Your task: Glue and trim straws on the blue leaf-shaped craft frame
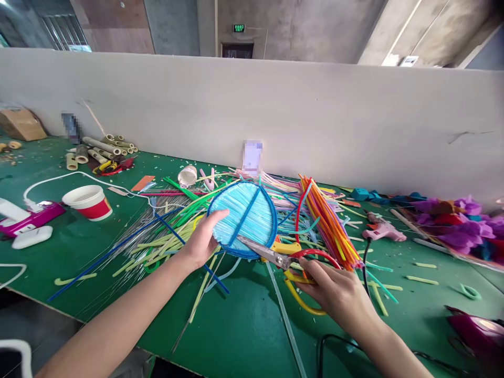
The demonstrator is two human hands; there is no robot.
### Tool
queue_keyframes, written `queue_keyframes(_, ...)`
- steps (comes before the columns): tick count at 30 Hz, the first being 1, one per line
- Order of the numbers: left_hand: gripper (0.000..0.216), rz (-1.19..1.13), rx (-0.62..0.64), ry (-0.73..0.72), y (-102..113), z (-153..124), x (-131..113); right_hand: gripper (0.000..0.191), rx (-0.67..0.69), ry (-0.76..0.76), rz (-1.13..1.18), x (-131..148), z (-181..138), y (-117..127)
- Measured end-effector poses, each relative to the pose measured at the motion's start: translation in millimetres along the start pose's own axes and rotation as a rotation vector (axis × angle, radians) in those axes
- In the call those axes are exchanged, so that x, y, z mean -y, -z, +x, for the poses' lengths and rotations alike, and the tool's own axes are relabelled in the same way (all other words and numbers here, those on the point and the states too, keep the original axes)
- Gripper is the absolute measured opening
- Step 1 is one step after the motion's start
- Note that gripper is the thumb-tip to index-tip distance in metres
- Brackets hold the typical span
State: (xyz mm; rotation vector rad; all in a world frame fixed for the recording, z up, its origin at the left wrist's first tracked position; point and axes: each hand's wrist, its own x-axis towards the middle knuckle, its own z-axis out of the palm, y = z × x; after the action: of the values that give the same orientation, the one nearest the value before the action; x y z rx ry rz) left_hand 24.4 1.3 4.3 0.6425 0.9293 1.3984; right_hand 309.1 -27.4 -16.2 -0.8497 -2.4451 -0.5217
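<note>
Head view looks down on a green table [244, 325] whose near edge runs below both forearms, its top strewn with cut plastic strips and thin rods. The right hand [338, 291] comes in from the lower right, palm down, fingers hooked through the red and yellow loops of the scissors [275, 256], gripping them firmly. The scissors' long axis runs from lower right to upper left; the blades lie nearly together and their tip touches the lower rim of the blue woven disc [244, 218]. The left hand [202, 239] reaches in from the lower left with the wrist straight, thumb pressed on the disc's left rim and fingers tucked under it, pinching the edge. The disc sits mid-table, tilted slightly towards the camera, with a dark blue rod crossing it from lower left to upper right. Just right of it stands a bundle of orange and yellow strips [331, 226], then a pink glue gun [381, 230]. A red and white cup [88, 202] stands well to the left. Behind the table rises a plain white partition [315, 115], with bare concrete walls beyond.
</note>
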Motion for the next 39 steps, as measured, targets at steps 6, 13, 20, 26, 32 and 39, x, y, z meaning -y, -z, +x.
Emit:
queue_keyframes(6, 0.032, -0.010, 0.004, 0.011, -0.5, -0.6, -0.3, 0.022, -0.008, 0.003, -0.007, 0.0, -0.7, 0.9)
queue_keyframes(13, 0.031, -0.013, 0.007, 0.005, 0.5, 0.0, 0.5, 0.023, -0.019, 0.010, -0.005, 0.5, 0.5, 1.8)
queue_keyframes(20, 0.028, -0.024, 0.000, 0.004, -0.1, 0.3, 0.6, 0.018, -0.021, 0.003, 0.010, 1.5, 0.7, 3.2)
queue_keyframes(26, 0.024, -0.057, -0.032, 0.033, -1.5, 0.4, -3.4, 0.015, -0.051, -0.116, 0.078, -4.1, -4.3, -1.3)
queue_keyframes(32, 0.027, -0.074, -0.029, -0.002, -1.4, 0.2, -5.6, 0.025, -0.175, -0.466, 0.043, -10.1, -8.1, -5.2)
queue_keyframes(39, 0.037, -0.059, 0.031, -0.030, 0.8, -2.3, -2.9, 0.034, -0.224, -0.608, 0.066, -10.2, 1.0, -0.7)
